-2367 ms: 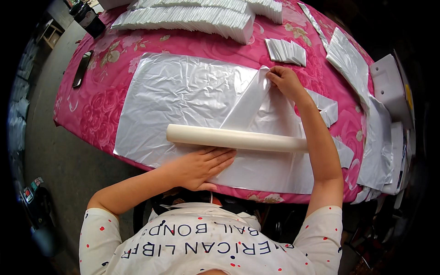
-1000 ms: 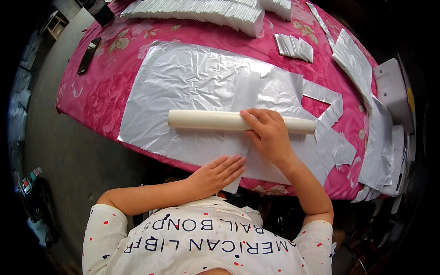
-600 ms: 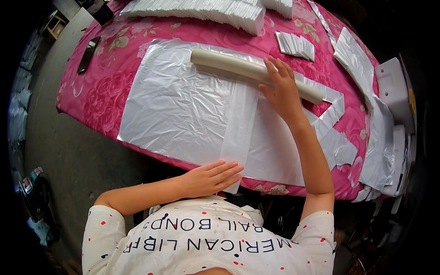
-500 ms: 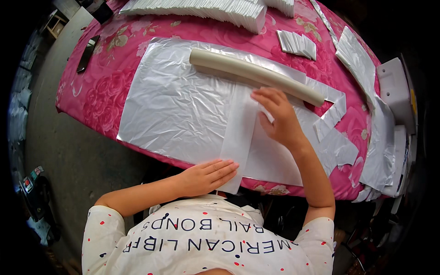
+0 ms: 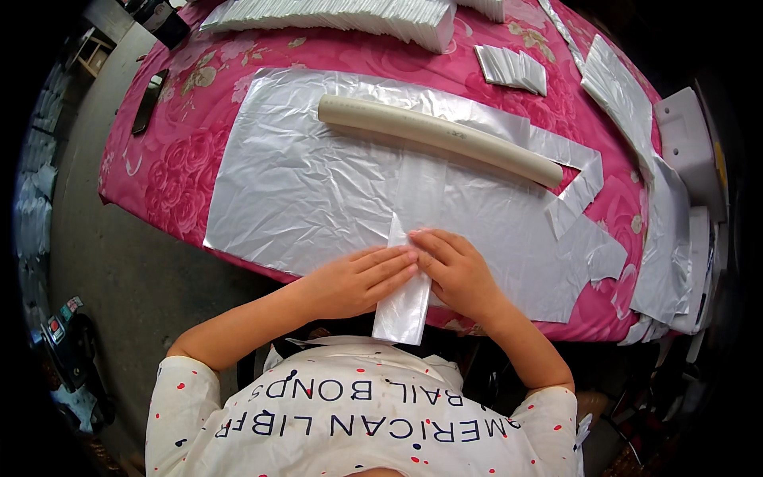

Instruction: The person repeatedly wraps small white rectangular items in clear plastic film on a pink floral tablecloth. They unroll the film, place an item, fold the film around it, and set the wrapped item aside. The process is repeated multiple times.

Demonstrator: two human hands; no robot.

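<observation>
A narrow folded strip of thin white plastic film (image 5: pixel 401 316) lies at the table's near edge, its lower end jutting past the edge. My left hand (image 5: pixel 354 280) rests on the strip from the left, with straight fingers laid flat across it. From the other side my right hand (image 5: pixel 459 274) presses on the strip, fingers outstretched and tips close to those of the left. Under both hands spreads a wide stack of silvery-white film sheets (image 5: pixel 294 175). A long beige tube (image 5: pixel 437 137) lies across the far part of these sheets.
Rows of folded white packets (image 5: pixel 334 20) stand at the far edge, with a small fanned pile (image 5: pixel 511 70) nearer. A phone (image 5: pixel 150 101) lies at the left on the pink flowered tablecloth (image 5: pixel 187 179). More film (image 5: pixel 668 238) hangs over the right edge beside white boxes (image 5: pixel 690 151).
My right hand has come down toward me, beside the left. The film strip's upper part is now folded down over its near end. The left hand has barely moved.
</observation>
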